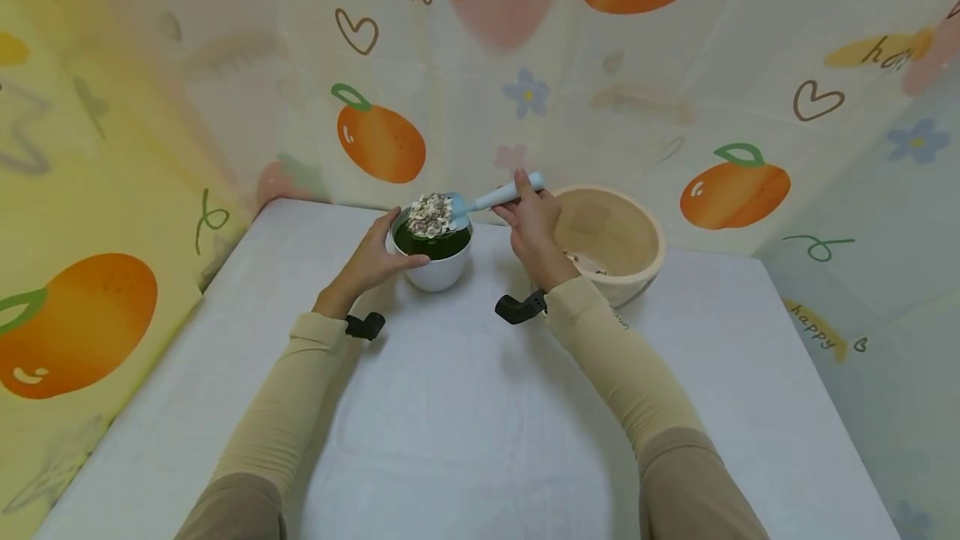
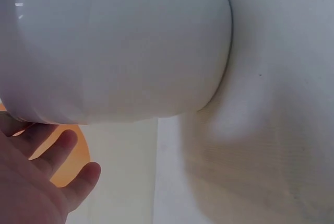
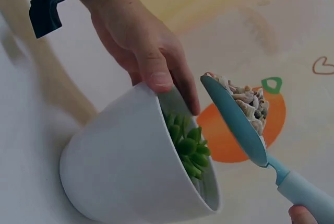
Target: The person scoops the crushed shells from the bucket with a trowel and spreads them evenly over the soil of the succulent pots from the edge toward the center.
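Note:
A white flower pot [image 1: 437, 276] stands on the table, with a green succulent [image 3: 189, 148] inside it. My left hand [image 1: 373, 255] grips the pot at its rim; thumb and fingers spread round the side. With my right hand [image 1: 536, 227] I hold a small blue garden trowel [image 1: 501, 195] by its handle. The trowel's scoop, heaped with small shells [image 1: 430, 215], is above the pot's opening. In the right wrist view the scoop [image 3: 235, 122] looks roughly level and apart from the rim. The left wrist view shows the pot's side [image 2: 120, 46] close up.
Right of the pot, behind my right wrist, sits a large beige bowl [image 1: 651, 244] with a few shells at its bottom. A white cloth [image 1: 465, 423] covers the table. Printed fabric [image 1: 480, 90] hangs right behind the table's back edge.

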The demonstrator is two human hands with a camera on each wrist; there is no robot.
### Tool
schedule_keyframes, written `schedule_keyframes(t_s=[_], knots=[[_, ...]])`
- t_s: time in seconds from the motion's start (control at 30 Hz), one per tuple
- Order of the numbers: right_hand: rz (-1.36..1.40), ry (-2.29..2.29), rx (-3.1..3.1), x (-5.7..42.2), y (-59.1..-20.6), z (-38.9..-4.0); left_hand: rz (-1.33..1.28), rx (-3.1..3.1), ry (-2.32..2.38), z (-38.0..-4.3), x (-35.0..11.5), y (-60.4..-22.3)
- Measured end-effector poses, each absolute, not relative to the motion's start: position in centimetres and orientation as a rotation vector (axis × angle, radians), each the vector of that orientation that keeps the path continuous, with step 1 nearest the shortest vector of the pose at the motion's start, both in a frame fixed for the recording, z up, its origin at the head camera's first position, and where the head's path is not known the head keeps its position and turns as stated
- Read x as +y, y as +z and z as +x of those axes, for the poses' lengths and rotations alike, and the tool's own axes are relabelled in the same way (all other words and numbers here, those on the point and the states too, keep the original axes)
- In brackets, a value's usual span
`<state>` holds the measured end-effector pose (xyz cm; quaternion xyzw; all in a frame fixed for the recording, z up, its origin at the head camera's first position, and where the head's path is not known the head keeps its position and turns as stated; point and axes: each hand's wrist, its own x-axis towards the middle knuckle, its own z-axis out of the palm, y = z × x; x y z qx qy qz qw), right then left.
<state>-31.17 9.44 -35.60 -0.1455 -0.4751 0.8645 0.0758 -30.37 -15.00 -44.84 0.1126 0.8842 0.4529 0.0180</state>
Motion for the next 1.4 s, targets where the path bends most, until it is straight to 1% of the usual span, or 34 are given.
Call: schedule_keyframes(t_s=[0.27, 0.57, 0.97, 1.4], knots=[[-0.394, 2.554, -1.46, 8.8, -36.3, -31.2, 0.324, 2.742, 1.429, -30.2, -14.9, -44.8], [-0.415, 2.494, -1.537, 8.3, -36.9, -31.3, 0.31, 2.716, 1.464, -30.4, -14.7, -45.1], [-0.361, 2.157, -1.824, 7.2, -37.5, -31.7, 0.292, 2.7, 1.499, -30.4, -14.8, -45.4], [-0.309, 2.002, -1.992, 7.1, -37.2, -31.6, 0.291, 2.67, 1.537, -30.6, -14.7, -45.4]])
